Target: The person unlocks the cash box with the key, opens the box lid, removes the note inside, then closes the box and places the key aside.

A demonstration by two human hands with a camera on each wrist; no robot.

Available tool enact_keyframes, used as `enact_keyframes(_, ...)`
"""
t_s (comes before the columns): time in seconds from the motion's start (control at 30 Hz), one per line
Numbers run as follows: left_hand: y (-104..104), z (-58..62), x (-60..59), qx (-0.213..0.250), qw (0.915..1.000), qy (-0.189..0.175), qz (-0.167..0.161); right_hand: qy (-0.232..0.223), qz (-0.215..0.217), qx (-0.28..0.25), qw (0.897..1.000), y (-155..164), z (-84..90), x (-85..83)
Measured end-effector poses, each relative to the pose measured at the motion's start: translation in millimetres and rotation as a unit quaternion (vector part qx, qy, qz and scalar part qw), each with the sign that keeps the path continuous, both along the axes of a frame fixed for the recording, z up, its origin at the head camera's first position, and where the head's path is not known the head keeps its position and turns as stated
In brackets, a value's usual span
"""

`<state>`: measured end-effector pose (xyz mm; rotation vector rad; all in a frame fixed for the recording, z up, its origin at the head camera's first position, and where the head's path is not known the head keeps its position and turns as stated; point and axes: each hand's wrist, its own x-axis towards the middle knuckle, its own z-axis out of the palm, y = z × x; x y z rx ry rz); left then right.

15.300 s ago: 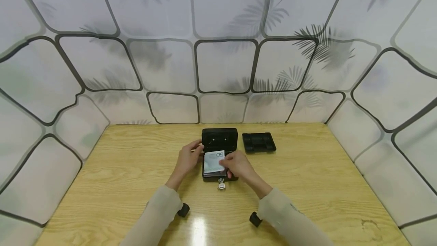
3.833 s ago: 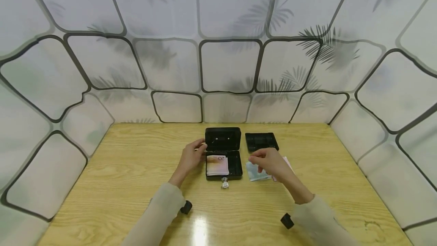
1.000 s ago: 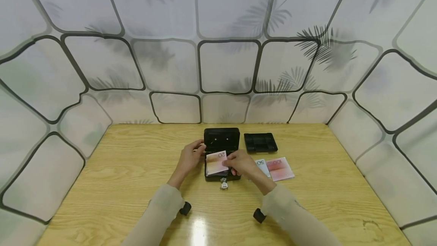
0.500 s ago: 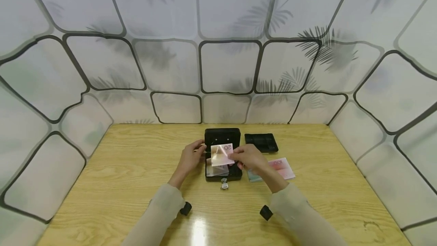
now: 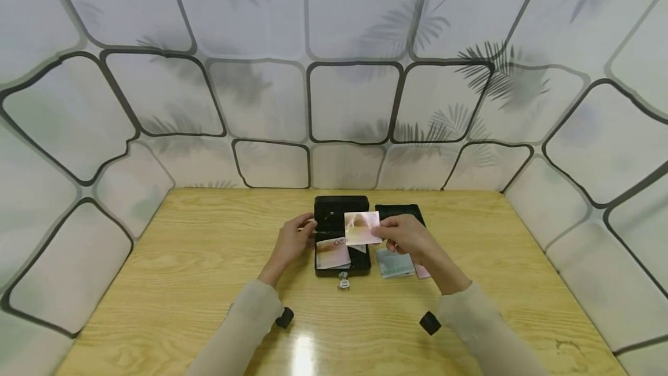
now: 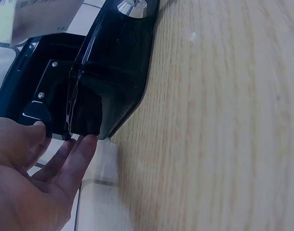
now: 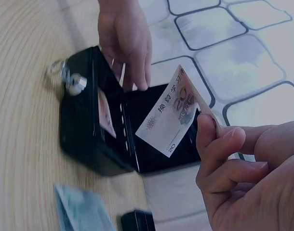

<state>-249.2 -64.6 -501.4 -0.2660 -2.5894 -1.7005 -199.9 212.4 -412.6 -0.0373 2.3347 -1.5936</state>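
A black cash box (image 5: 316, 263) stands with its lid raised, a pinkish 20 banknote (image 5: 333, 253) visible inside. My right hand (image 5: 409, 238) pinches another pinkish 20 note (image 5: 360, 231) by its edge between thumb and fingers, held up in front of the lid. In the right wrist view, this banknote (image 7: 161, 122) shows printed characters and the number 20. At the box's left side, my left hand (image 5: 293, 243) touches it near the hinge. The left wrist view shows the left thumb (image 6: 38, 126) at the lid's edge, fingers extended against the box.
Right of the box lie a bluish-green banknote (image 5: 395, 264) and a pink banknote (image 5: 423, 271), partly behind my right wrist. A black tray (image 5: 396, 210) sits behind them. Keys (image 5: 343, 281) hang at the box's front lock. A patterned curtain (image 5: 347, 164) borders the wooden table (image 5: 209, 219).
Earlier, bluish 50 notes and then pink notes left the box, the former now lying to its right. Over the last second my right hand lifted a 20 note up and rightward; my left stayed.
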Motion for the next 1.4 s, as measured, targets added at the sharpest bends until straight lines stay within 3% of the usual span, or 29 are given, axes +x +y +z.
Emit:
enact_keyframes(0.2,0,1.0,-0.6,0.017,0.9997,-0.018,0.0,-0.003,-0.005,0.024,1.0,24,3.0,3.9)
enact_keyframes(0.4,1,1.3,-0.9,0.019,0.9997,-0.013,-0.001,0.012,-0.006,0.023,1.0,51,10.6,6.8)
enact_keyframes(0.97,0,-0.5,-0.8,0.032,0.9991,-0.027,-0.003,0.006,-0.062,0.036,0.997,133,18.2,28.9)
enact_keyframes(1.4,0,0.0,0.4,0.038,0.9986,-0.037,-0.001,0.025,-0.09,0.141,0.986,193,3.1,43.1)
